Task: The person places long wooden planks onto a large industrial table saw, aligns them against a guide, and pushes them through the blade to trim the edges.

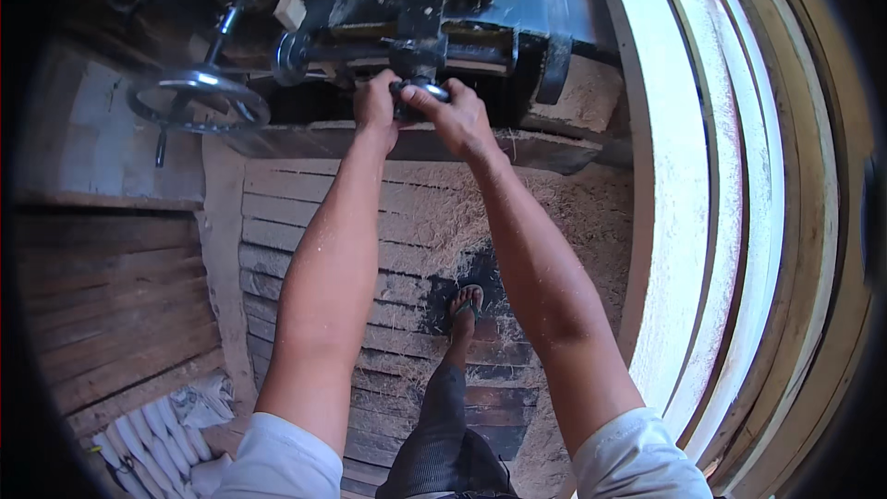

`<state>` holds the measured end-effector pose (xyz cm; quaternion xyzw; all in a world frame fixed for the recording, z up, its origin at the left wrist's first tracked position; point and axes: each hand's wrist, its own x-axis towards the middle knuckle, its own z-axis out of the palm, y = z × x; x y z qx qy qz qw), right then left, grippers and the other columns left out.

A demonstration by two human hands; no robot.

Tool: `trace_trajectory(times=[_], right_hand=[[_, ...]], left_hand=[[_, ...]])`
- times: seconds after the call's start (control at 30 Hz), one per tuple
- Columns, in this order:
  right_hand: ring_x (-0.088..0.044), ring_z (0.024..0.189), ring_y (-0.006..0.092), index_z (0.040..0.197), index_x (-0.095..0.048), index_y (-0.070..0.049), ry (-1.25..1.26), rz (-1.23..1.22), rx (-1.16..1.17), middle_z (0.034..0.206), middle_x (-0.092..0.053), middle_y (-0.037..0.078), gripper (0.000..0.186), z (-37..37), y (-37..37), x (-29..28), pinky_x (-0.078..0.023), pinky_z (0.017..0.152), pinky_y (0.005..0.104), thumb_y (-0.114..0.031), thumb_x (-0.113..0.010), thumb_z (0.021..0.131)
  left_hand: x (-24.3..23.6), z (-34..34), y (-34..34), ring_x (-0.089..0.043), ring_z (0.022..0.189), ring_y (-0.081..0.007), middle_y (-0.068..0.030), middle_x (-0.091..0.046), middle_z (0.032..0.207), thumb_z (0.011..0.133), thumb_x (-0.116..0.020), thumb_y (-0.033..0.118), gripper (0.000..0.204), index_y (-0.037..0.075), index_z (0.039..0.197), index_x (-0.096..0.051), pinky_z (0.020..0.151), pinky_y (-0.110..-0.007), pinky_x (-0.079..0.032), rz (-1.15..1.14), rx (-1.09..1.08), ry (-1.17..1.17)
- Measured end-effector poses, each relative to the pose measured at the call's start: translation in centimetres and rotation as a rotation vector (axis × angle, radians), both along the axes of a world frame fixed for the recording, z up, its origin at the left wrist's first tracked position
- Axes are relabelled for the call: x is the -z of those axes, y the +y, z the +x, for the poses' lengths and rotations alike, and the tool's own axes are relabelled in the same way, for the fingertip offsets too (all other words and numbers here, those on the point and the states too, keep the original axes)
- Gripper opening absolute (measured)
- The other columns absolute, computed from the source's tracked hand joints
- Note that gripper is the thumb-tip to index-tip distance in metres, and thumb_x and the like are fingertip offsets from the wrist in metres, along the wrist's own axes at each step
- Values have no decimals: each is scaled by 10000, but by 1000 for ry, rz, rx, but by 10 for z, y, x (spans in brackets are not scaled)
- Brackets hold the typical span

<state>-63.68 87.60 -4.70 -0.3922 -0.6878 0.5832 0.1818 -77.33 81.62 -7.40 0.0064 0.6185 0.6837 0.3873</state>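
Note:
Both of my arms reach forward to a dark metal machine (480, 14) at the top of the head view. My left hand (375, 106) is closed on the left side of a small shiny handwheel (427, 90). From the other side, my right hand (453, 113) wraps round the same handwheel, its thumb lying over the rim. The hands hide most of the wheel. Just beyond it runs a horizontal metal bar (471, 57) on the machine. A larger spoked handwheel (199, 97) with a crank handle stands to the left, untouched.
Long pale timber boards (670, 176) stand stacked along the right. Sawdust and shavings cover the slatted wooden floor (388, 259), where my sandalled foot (467, 298) rests. A small wood block (290, 11) sits on the machine. A plank wall (120, 305) and a bundle of pale strips (152, 439) are at left.

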Motion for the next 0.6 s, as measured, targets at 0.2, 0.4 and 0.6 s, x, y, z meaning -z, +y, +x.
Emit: trace_trajectory(times=[0.2, 0.4, 0.6], right_hand=[[-666, 954, 346, 946, -623, 36, -88, -21, -12, 933, -682, 235, 638, 0, 6, -2, -492, 818, 406, -543, -762, 716], [-645, 986, 386, 948, -609, 41, -87, -23, -35, 967, -667, 266, 645, -5, 10, -8, -483, 847, 424, -545, -759, 724], [-626, 1010, 405, 975, -595, 45, -74, 33, -81, 983, -658, 276, 667, -2, 6, -3, -474, 862, 444, -570, -716, 748]], left_hand=[[7, 3, 0, -575, 720, -194, -42, -527, 738, 758, -588, 236, 162, 74, 747, -584, 627, -494, -519, -6, -76, -43], [-8, 3, -2, -570, 768, -169, -32, -547, 770, 778, -571, 224, 159, 66, 775, -586, 671, -412, -492, -106, -100, -1], [-76, 25, 10, -570, 850, -210, -107, -596, 835, 861, -604, 370, 363, 16, 910, -547, 767, -338, -420, -235, 245, 803]])
